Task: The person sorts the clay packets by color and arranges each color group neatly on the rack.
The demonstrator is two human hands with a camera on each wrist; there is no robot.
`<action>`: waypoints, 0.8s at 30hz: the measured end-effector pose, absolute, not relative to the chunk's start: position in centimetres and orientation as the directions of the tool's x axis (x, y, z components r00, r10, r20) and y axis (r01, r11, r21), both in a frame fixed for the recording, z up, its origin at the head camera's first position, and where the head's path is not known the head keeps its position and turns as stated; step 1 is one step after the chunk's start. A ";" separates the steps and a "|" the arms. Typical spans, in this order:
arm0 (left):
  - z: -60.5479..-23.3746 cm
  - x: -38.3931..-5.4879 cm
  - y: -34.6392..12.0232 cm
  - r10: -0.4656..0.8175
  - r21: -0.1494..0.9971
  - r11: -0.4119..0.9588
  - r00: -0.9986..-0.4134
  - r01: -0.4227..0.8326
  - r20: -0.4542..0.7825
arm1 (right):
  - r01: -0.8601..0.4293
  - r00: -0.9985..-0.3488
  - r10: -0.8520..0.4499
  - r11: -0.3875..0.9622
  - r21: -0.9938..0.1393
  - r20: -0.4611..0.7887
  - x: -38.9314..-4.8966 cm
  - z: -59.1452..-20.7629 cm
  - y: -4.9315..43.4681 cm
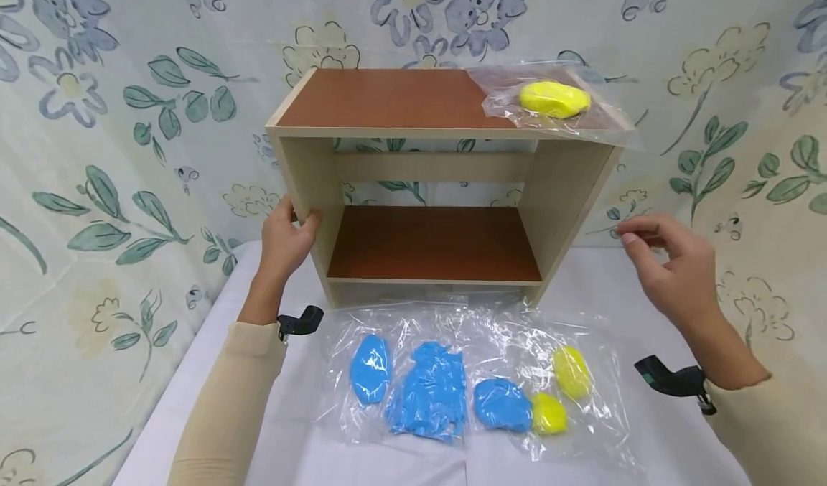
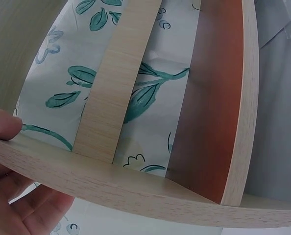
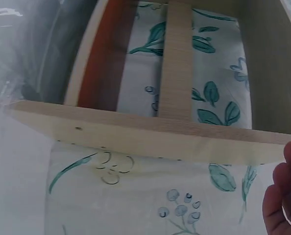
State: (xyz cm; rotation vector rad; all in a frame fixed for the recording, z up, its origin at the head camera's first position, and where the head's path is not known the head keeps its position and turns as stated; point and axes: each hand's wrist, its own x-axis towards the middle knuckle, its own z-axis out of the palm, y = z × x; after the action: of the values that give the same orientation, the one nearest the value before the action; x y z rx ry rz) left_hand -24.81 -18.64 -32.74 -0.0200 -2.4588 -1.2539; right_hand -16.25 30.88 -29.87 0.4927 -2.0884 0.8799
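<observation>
A small wooden shelf unit (image 1: 439,171) with red-brown boards and pale edges stands upright on the table. My left hand (image 1: 287,236) grips its left side panel, thumb on the inner face and fingers round the outside. The same hold shows in the left wrist view, with the thumb (image 2: 3,125) over the panel edge. To the right of the unit, my right hand (image 1: 672,263) hangs apart from it in the head view, fingers loosely bent and holding nothing. Its fingertips (image 3: 282,178) appear beside the right panel (image 3: 150,125) in the right wrist view.
A clear bag holding a yellow lump (image 1: 554,99) lies on the unit's top right, overhanging its edge. In front of the unit, clear bags hold blue lumps (image 1: 429,393) and yellow lumps (image 1: 572,372) on the white-covered table (image 1: 291,407). Floral cloth (image 1: 161,206) hangs behind.
</observation>
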 end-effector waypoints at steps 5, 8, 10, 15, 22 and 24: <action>-32.6 -24.7 -18.8 -0.170 0.780 0.600 -0.925 0.177 0.341 | -0.571 -0.671 -0.224 0.764 -0.300 0.707 -16.1 -34.6 32.0; -32.7 -24.7 -18.8 -0.186 0.780 0.603 -0.921 0.168 0.342 | -0.515 -0.758 -0.254 0.799 -0.311 0.601 -16.0 -37.6 32.8; -32.7 -24.7 -18.7 -0.184 0.776 0.606 -0.919 0.172 0.348 | -0.463 -0.815 -0.253 0.825 -0.324 0.521 -15.7 -39.4 33.4; -32.8 -24.7 -18.5 -0.173 0.773 0.611 -0.924 0.170 0.340 | -0.354 -0.907 -0.244 0.882 -0.309 0.344 -14.8 -43.2 34.9; -32.8 -24.7 -18.5 -0.168 0.773 0.611 -0.927 0.168 0.335 | -0.357 -0.921 -0.308 0.913 -0.197 0.239 -13.7 -47.2 35.9; -32.9 -24.7 -18.6 -0.174 0.773 0.611 -0.925 0.168 0.338 | -0.393 -0.899 -0.343 0.906 -0.155 0.273 -13.4 -47.5 35.6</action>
State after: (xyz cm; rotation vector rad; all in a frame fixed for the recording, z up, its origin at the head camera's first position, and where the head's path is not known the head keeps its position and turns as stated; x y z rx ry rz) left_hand -24.68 -18.63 -32.90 0.0046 -2.4584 -1.2366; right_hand -13.41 35.63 -47.52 0.5551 -2.8304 0.3020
